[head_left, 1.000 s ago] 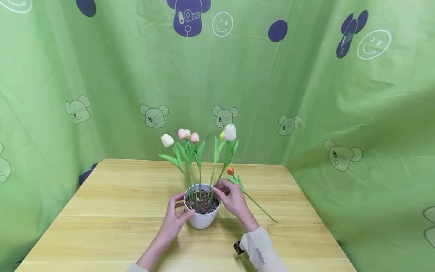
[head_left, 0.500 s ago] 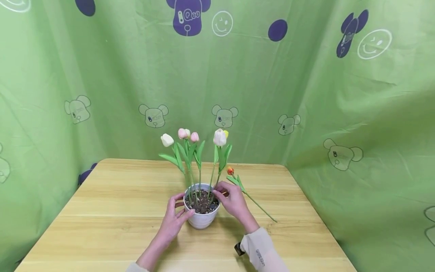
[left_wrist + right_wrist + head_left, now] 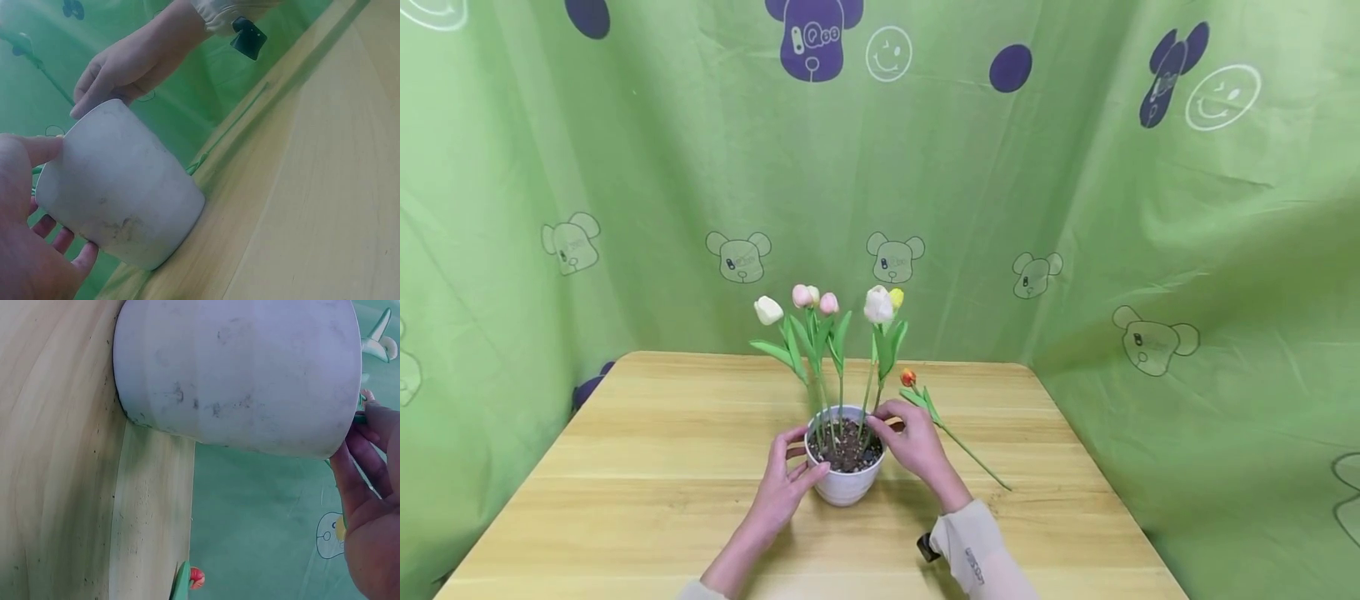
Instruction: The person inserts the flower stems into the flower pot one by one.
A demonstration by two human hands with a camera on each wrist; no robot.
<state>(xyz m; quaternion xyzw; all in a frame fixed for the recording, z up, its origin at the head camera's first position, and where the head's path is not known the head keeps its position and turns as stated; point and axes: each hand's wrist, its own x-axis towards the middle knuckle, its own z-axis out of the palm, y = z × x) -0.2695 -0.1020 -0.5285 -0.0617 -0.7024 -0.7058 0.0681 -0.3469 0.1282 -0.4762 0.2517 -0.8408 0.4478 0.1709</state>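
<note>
A white flowerpot [image 3: 846,490] filled with dark soil stands on the table. My left hand [image 3: 782,486] grips it from the left, thumb at the rim and fingers spread round the wall, as the left wrist view also shows. At the pot's right rim my right hand [image 3: 919,443] pinches the green stem of a pale pinkish-white tulip [image 3: 878,305] low down, close over the soil. That tulip's bloom overlaps a yellow tulip [image 3: 897,297] just behind it. Several more tulips, including a white one [image 3: 768,311] and a pink one [image 3: 828,303], stand upright in the left part of the pot.
An orange-red tulip [image 3: 908,378] lies on the wooden table [image 3: 647,483] right of the pot, its stem pointing toward the front right. Green curtains [image 3: 970,183] with printed bears hang behind and on both sides. Some soil crumbs dot the wood beside the pot.
The pale tulip's bloom has swung left and slightly down, from right of the yellow tulip to left of it. The left hand and pot have stayed in place.
</note>
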